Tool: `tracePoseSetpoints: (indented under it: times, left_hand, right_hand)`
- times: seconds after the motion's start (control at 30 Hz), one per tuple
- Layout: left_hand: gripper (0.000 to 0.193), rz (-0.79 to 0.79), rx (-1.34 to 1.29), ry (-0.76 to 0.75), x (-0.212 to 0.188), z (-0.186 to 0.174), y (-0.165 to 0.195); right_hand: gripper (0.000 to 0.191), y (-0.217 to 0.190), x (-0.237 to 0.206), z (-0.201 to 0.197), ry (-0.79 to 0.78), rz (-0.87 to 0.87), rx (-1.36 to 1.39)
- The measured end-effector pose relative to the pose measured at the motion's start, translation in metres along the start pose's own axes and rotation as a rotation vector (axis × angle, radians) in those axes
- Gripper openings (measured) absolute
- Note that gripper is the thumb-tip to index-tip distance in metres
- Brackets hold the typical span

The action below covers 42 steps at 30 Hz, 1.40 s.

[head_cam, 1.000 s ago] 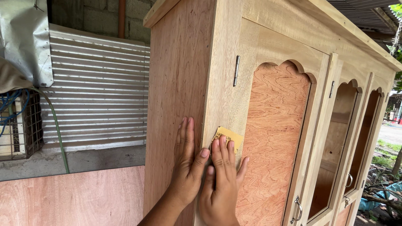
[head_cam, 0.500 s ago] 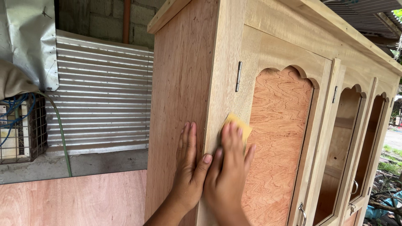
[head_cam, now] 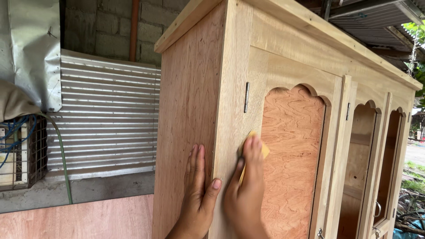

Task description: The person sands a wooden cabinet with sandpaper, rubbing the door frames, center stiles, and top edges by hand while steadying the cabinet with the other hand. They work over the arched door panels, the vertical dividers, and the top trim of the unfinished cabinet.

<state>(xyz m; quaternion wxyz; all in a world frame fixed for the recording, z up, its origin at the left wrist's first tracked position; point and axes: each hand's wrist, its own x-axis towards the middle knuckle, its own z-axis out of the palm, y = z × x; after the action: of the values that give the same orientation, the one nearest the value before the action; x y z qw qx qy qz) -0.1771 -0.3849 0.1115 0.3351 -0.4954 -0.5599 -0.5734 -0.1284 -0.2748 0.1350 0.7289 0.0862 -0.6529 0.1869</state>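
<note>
A tall bare-wood cabinet (head_cam: 287,66) with arched door panels fills the middle and right of the head view. My left hand (head_cam: 198,190) lies flat on its side panel near the front corner, thumb hooked round the edge. My right hand (head_cam: 245,186) presses a small yellow piece of sandpaper (head_cam: 264,149) against the left door's frame, just below a metal hinge (head_cam: 246,97). Only the sandpaper's upper corner shows past my fingers.
A corrugated metal sheet (head_cam: 106,115) leans against a block wall behind the cabinet. A wire cage with blue cables (head_cam: 17,150) and a green hose (head_cam: 62,159) sit at the left. A plywood sheet (head_cam: 79,219) lies low left. Door handles (head_cam: 378,208) show at lower right.
My right hand has slid the sandpaper up the door frame toward the hinge. My left hand has stayed flat on the side panel.
</note>
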Motion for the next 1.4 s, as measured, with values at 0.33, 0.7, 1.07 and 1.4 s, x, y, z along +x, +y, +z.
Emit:
tracePoseSetpoints:
  times: [0.33, 0.7, 1.07, 1.4]
  left_hand:
    - [0.077, -0.036, -0.004, -0.004, 0.000, 0.000, -0.001]
    - [0.078, 0.004, 0.006, 0.010, 0.001, -0.002, -0.004]
    - [0.081, -0.103, 0.016, 0.007, 0.002, 0.000, -0.012]
    - [0.081, -0.257, 0.141, -0.099, 0.024, -0.011, 0.026]
  right_hand:
    - [0.074, -0.027, 0.011, -0.017, -0.066, -0.043, -0.022]
    - [0.075, -0.013, 0.082, -0.012, -0.056, -0.064, -0.072]
    - [0.069, 0.008, 0.135, -0.001, -0.040, -0.089, -0.027]
    - [0.069, 0.007, 0.150, -0.002, -0.045, -0.152, -0.021]
